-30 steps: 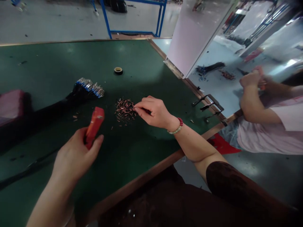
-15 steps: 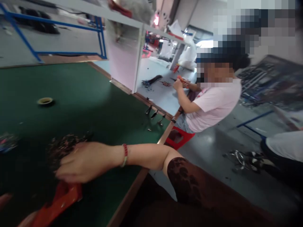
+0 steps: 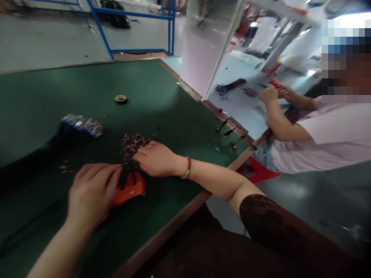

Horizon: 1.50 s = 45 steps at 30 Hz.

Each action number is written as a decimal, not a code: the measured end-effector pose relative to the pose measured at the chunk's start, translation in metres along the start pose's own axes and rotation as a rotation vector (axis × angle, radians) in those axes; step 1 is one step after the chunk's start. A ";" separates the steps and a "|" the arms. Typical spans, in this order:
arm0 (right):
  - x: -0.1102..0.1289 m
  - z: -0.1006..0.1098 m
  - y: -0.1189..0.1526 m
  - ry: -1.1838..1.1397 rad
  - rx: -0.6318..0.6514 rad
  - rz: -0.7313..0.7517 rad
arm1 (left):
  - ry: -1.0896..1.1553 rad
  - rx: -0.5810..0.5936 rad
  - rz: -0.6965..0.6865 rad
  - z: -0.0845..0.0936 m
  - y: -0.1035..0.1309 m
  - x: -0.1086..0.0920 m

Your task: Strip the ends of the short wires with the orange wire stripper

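Note:
My left hand (image 3: 94, 189) is closed around an orange wire stripper (image 3: 130, 192), whose notched head points right. Just beyond that head, my right hand (image 3: 158, 157) is closed, its curled fingertips at the edge of a pile of short black and copper-coloured wire pieces (image 3: 133, 143). What the right fingers pinch is hidden and blurred. Left of the pile lies a thick black cable bundle (image 3: 34, 155) with silvery and blue ends. Both hands are low over the green tabletop (image 3: 174, 112).
A tape roll (image 3: 121, 99) sits farther back on the table. Black clips (image 3: 230, 131) line the right edge near a white upright panel (image 3: 208, 50). At the adjoining table a co-worker (image 3: 304, 139) holds a red-orange tool. A blue metal frame (image 3: 133, 14) stands behind.
The view has swung left and down, so table items appear farther right and the cable bundle shows fully. My left hand has come fully into view on the wire stripper. My right hand stays by the pile.

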State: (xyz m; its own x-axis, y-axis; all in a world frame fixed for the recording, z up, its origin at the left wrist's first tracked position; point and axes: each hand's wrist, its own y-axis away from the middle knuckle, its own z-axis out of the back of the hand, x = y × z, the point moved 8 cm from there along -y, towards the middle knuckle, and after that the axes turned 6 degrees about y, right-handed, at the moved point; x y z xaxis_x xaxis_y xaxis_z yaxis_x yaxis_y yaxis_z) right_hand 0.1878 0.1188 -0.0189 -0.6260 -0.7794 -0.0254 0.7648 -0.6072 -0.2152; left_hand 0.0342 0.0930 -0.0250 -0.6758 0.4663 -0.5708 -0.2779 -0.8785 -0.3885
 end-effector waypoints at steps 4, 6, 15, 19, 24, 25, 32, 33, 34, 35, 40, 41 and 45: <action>-0.008 -0.009 0.000 0.028 0.010 -0.038 | -0.206 -0.046 -0.133 -0.006 -0.003 -0.007; -0.011 -0.013 0.000 0.026 0.015 -0.035 | -0.217 -0.036 -0.162 -0.011 -0.003 -0.005; -0.016 -0.017 -0.007 0.032 -0.035 -0.045 | -0.186 -0.059 -0.119 -0.001 -0.003 0.000; -0.072 -0.011 0.004 0.023 -0.024 -0.304 | -0.225 -0.085 -0.009 0.022 0.002 0.018; -0.106 0.010 0.021 -0.056 -0.233 -0.438 | -0.163 -0.066 0.047 0.024 0.006 0.031; -0.097 0.010 0.019 -0.064 -0.230 -0.370 | -0.134 -0.015 0.026 0.014 0.005 0.028; -0.063 0.009 0.013 -0.044 -0.218 -0.248 | -0.168 0.067 0.064 0.002 -0.001 0.028; -0.064 0.009 0.014 -0.045 -0.219 -0.246 | -0.179 0.109 0.078 0.005 0.000 0.030; -0.064 0.010 0.014 -0.048 -0.219 -0.242 | -0.185 0.165 0.089 0.007 0.002 0.032; -0.065 0.010 0.014 -0.050 -0.221 -0.238 | -0.191 0.226 0.096 0.009 0.005 0.032; -0.067 0.010 0.014 -0.038 -0.231 -0.238 | -0.402 0.414 0.009 0.008 0.039 0.017; -0.067 0.010 0.013 -0.036 -0.233 -0.241 | -0.465 0.428 -0.016 0.004 0.046 0.013; -0.066 0.009 0.012 -0.048 -0.229 -0.240 | -0.597 0.396 -0.032 -0.012 0.066 0.006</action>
State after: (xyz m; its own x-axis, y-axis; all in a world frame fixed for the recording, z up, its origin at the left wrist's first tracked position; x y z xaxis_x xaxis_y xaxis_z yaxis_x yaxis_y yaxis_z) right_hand 0.2400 0.1617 -0.0113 -0.7719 -0.6283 0.0971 0.5392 -0.7279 -0.4237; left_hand 0.0198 0.0391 -0.0626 -0.8899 0.4553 -0.0264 -0.4541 -0.8900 -0.0416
